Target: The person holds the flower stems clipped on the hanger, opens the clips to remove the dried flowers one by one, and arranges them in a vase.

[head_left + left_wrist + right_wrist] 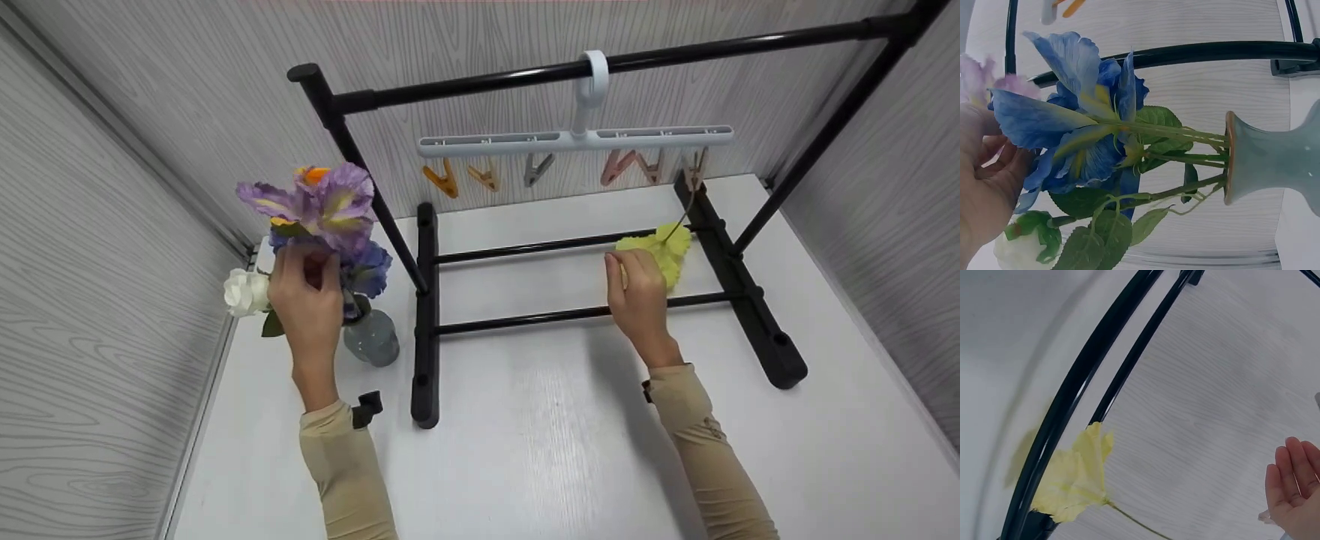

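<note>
My left hand (307,292) is at the flowers in the vase, its fingers and thumb pinching just beneath a purple flower (341,206); the pinched spot is partly hidden. Blue flowers (1081,112) and a white rose (246,292) surround the hand, their stems running into a grey-green vase (373,339). Over the black stand's lower bars, my right hand (637,289) hangs with loosely bent fingers and holds nothing. Beside it a yellow flower (1075,481) dangles head down, its stem up at the rightmost clip (694,166) of a hanger.
The pale blue hanger (510,144) hooks over the black rack's top bar (487,81). Several other clips, among them an orange one (442,178) and a pink one (616,168), hang from it. The rack's left foot (425,360) stands between the vase and the right hand.
</note>
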Demonstrator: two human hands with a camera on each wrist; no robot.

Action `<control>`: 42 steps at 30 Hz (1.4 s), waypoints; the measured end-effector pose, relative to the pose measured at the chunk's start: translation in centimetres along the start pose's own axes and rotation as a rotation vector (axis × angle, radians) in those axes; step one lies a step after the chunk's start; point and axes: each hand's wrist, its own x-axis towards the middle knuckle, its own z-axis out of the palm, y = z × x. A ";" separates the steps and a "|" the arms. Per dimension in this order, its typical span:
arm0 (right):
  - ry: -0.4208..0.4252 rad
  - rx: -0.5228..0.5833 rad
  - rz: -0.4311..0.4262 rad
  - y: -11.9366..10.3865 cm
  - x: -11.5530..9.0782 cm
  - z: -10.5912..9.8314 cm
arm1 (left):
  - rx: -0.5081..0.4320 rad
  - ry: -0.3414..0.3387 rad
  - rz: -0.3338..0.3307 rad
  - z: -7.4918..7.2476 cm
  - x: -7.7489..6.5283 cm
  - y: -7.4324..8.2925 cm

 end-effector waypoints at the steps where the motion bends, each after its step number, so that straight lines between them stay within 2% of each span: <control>1: 0.004 -0.002 0.019 0.3 0.0 -0.1 | 0.005 -0.008 -0.005 -0.1 -0.1 0.0; 6: 0.088 -0.030 0.193 1.9 0.2 -0.7 | 0.005 -0.017 -0.016 -0.5 -0.2 -0.1; 9: 0.150 -0.054 0.343 3.2 0.3 -1.0 | -0.010 -0.006 -0.025 -0.5 -0.2 0.0; 12: 0.161 -0.032 0.480 4.6 0.3 -1.2 | -0.016 0.026 -0.016 -0.5 -0.2 0.2; 14: 0.127 0.002 0.567 5.7 0.3 -1.3 | -0.019 0.052 -0.003 -0.6 -0.3 0.4; 17: 0.012 0.075 0.667 7.2 0.1 -1.4 | -0.031 0.077 0.022 -0.7 -0.4 0.8; 20: -0.094 0.132 0.732 8.4 -0.1 -1.5 | -0.069 0.048 0.030 -0.9 -0.4 1.2; 25: -0.170 0.170 0.758 9.3 -0.1 -1.4 | -0.170 -0.077 0.011 -1.3 -0.4 1.5; 28: -0.180 0.172 0.756 9.5 0.3 -1.3 | -0.253 -0.129 0.031 -1.5 -0.5 1.5; 30: -0.171 0.177 0.759 9.5 0.6 -1.1 | -0.286 -0.125 0.046 -1.6 -0.6 1.4; 33: -0.143 0.179 0.771 9.4 1.0 -0.9 | -0.319 -0.075 0.054 -1.7 -0.7 1.3; 35: -0.121 0.180 0.775 9.4 1.1 -0.7 | -0.297 -0.053 0.054 -1.7 -0.7 1.4; 38: -0.096 0.167 0.771 9.2 1.1 -0.4 | -0.244 -0.061 0.056 -1.4 -0.6 1.6; 42: -0.068 0.151 0.719 9.0 0.9 0.0 | -0.214 -0.037 0.079 -0.8 -0.7 2.2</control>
